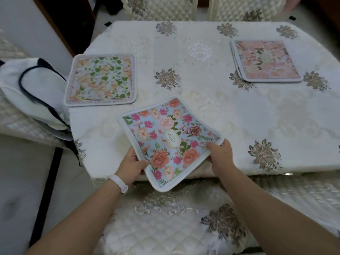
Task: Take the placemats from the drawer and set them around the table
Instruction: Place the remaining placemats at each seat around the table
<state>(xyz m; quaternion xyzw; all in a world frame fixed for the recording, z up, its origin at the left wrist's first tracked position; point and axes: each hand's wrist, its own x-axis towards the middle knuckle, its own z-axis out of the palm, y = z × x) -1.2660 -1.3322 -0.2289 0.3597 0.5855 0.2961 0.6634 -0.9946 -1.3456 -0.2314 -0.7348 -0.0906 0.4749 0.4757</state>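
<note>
While both hands (pixel 131 163) (pixel 219 153) pinch it — blue placemat (pixel 171 137), askew over table (pixel 211 107) edge.

This is a home dining room. A table (pixel 211 111) under a cream tablecloth (pixel 257 126) embroidered with flower motifs is ringed by chairs in matching quilted covers: a near chair (pixel 165 230), far chairs (pixel 165 10) and a left chair (pixel 16 118). Floral mats sit at its sides: a green placemat (pixel 101 80), a pink placemat (pixel 266 61) and a blue placemat (pixel 169 140). A white tote bag (pixel 33 89) lies on the left chair.
</note>
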